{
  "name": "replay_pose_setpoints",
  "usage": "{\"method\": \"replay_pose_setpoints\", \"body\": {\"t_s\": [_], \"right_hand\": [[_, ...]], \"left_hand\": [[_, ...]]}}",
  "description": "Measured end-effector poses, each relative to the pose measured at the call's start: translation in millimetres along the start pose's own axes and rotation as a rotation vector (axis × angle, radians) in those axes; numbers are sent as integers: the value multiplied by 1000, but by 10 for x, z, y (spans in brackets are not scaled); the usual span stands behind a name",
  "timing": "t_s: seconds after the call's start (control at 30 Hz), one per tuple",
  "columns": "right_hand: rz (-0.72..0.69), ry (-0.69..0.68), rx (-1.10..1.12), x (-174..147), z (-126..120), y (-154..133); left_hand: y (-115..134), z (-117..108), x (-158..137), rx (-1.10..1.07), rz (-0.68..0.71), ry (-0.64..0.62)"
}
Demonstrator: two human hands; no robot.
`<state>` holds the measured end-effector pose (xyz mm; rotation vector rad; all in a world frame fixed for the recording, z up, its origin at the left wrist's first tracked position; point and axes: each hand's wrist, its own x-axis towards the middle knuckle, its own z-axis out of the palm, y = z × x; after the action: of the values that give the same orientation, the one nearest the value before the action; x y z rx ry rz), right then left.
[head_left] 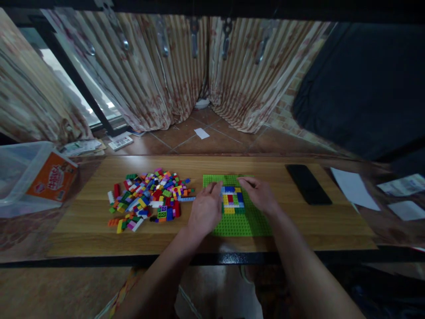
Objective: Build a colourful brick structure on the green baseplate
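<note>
A square block of coloured bricks (233, 199), with red in its middle and blue, white, yellow and green around it, sits on a bright green studded baseplate (229, 228). My left hand (206, 208) lies along the block's left side, fingers bent together at its upper left corner; what they grip is hidden. Over the plate's far right part is my right hand (258, 194), thumb and fingers drawn together near the block's upper right corner. Anything between those fingertips is too small to make out. A light blue strip brick (186, 199) lies just left of my left hand.
Left on the wooden table (99, 241) spreads a pile of loose bricks (152, 195). A black phone-like slab (308, 184) lies right. Beyond the table are a clear plastic box (20, 177) with an orange label, papers (355, 188) and striped curtains (159, 75).
</note>
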<state>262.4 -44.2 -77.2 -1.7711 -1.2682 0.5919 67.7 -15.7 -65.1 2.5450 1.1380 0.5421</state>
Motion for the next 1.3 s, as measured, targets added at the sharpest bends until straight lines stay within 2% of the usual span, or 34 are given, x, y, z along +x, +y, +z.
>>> {"method": "replay_pose_setpoints", "body": {"t_s": [0.17,0.43,0.73,1.07,1.3], "right_hand": [[-23,-2,-124,-27,44,-71],[-151,-46,-246,-97,156,-191],[-159,-30,-267,-102,161,-186],[-65,20,-235,-96,130,-240],[-73,46,-248,-78,71,-183]], "left_hand": [[-27,-62,47,-90,-99,0],[-4,-60,38,-30,-60,-57],[-38,-23,29,-2,-6,-68],[-33,-34,30,-5,-5,-50],[-27,-48,48,5,0,-54]]}}
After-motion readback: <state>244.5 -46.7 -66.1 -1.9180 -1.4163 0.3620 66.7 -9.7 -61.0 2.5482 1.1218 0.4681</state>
